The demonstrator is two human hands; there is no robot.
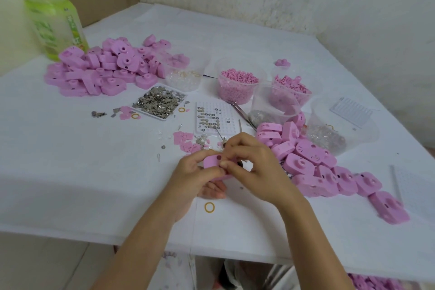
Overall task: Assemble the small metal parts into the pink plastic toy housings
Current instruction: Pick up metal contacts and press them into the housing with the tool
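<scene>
My left hand (193,172) grips a pink toy housing (211,160) just above the table's front part. My right hand (251,162) has its fingertips pinched together against the housing's top; what they pinch is too small to see. A pile of pink housings (106,66) lies at the far left, and another pile of housings (324,167) runs along the right. A flat tray of small metal parts (160,101) sits mid-table. A white grid tray (213,116) holds round metal discs.
Clear tubs hold pink beads (237,85), pink bits (290,88) and clear pieces (183,76). Tweezers (242,113) lie beside the grid tray. A green bottle (55,23) stands far left. A yellow ring (209,207) lies on the white table (70,172), near its front edge.
</scene>
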